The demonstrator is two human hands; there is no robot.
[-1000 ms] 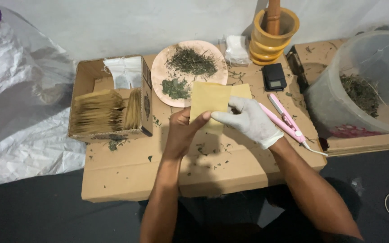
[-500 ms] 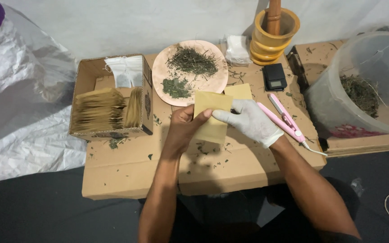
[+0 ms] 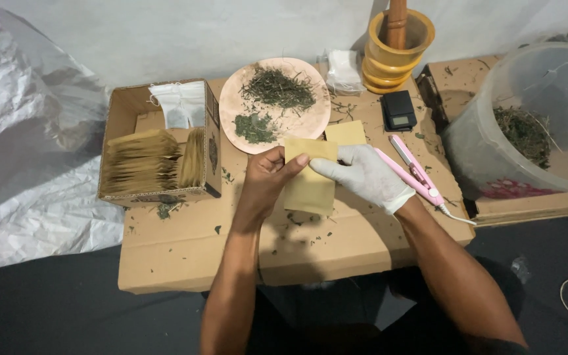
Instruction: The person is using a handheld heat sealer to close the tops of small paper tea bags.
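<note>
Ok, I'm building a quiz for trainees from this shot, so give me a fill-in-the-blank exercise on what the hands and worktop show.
1. The right hand wears a white ____.
2. Both hands hold a flat tan paper pouch; the bare left hand grips its ____ edge.
3. Dried green herbs lie on the round pink ____, behind the pouch.
4. The pink handheld sealer lies on the cardboard worktop, to the ____ of the gloved hand.

Missing words: glove; left; plate; right

1. The single head camera is looking steeply down from above the person's own forearms.
2. It is facing the far wall point(image 3: 165, 33), across the cardboard top point(image 3: 185, 256).
3. It is sitting fairly near, taking in the bucket point(image 3: 534, 118) at right.
</note>
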